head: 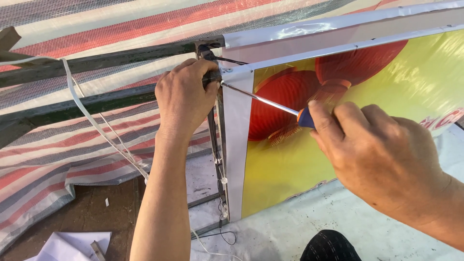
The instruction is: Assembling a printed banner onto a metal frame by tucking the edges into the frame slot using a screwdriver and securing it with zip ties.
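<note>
L hand (pixel 186 94) grips metal frame (pixel 96 60) at banner (pixel 348 125) top-left corner; R hand (pixel 382 154) fist-wrapped on screwdriver (pixel 270 104), tip at corner.

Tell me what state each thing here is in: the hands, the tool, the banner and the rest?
left hand: closed around the frame corner.
right hand: gripping the screwdriver handle.
screwdriver: held slanted, tip at the banner's top-left corner.
banner: stretched flat on the frame, yellow with red lanterns.
metal frame: dark, bare on the left.
striped tarp: hanging, rumpled at the bottom.
white cord: slack, drooping.
</note>
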